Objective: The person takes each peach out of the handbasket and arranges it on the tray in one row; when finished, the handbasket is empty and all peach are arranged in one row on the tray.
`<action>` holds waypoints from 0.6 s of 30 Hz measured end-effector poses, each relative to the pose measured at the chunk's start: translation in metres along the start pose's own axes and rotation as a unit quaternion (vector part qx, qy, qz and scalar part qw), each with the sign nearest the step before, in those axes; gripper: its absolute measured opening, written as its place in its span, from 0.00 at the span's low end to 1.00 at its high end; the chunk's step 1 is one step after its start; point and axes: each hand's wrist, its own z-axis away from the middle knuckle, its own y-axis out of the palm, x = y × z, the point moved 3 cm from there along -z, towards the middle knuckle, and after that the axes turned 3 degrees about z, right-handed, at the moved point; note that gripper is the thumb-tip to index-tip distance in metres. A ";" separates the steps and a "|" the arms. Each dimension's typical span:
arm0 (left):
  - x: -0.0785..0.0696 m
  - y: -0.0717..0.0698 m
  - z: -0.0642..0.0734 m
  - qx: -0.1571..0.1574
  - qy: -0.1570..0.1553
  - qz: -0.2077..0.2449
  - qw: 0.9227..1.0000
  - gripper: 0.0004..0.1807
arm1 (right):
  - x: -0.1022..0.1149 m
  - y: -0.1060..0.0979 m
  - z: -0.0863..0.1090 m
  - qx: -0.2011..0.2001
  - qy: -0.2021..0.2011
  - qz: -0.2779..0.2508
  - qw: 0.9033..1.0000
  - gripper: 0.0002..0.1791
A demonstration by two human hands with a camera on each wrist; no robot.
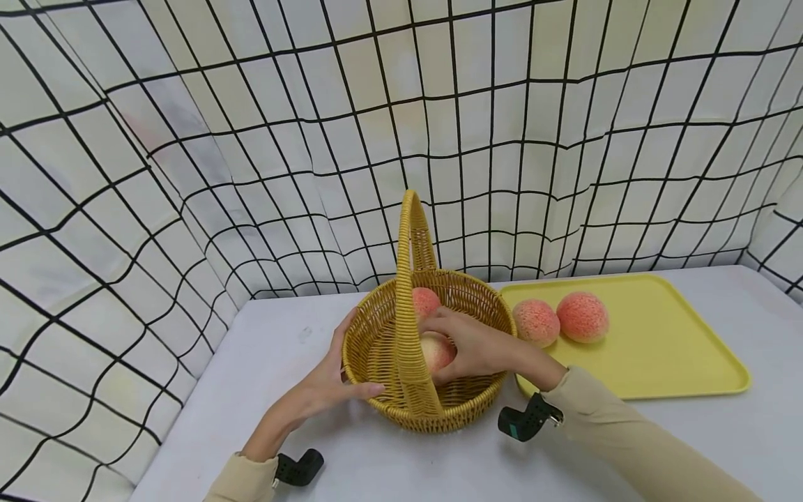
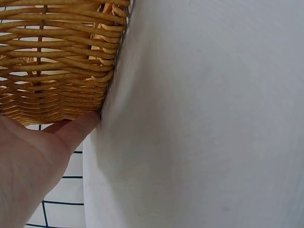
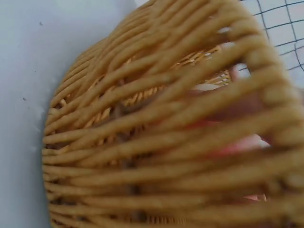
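A yellow wicker basket (image 1: 370, 359) with a tall arched handle stands on the table. My left hand (image 1: 314, 383) rests against its near left side, fairly straight fingers along the outer wall and thumb over the rim. In the left wrist view, the fingers (image 2: 78, 132) touch the weave low down by the tabletop. Reaching inside the basket, my right hand (image 1: 470, 341) holds a pale pink peach (image 1: 434, 351), partly behind the handle. Another peach (image 1: 425, 301) sits farther back in the basket. Through the weave, the right wrist view shows a blurred bit of pink.
To the right lies a yellow tray (image 1: 665, 335), partly behind the basket and right forearm. Two peaches, one paler (image 1: 536, 323) and one redder (image 1: 583, 317), sit side by side at its left end. Black netting (image 1: 439, 146) over white cloth rises behind the white table (image 1: 263, 335).
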 end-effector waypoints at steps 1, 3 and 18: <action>0.000 0.000 0.000 0.000 0.001 0.000 1.000 0.73 | 0.000 0.001 -0.001 0.001 -0.002 0.005 1.000 0.30; 0.000 0.001 -0.001 0.000 0.002 0.001 1.000 0.73 | 0.000 0.003 -0.003 0.003 -0.005 0.013 1.000 0.29; 0.001 0.000 0.000 0.004 0.004 0.018 1.000 0.73 | 0.002 -0.029 0.023 -0.090 0.018 -0.055 0.994 0.31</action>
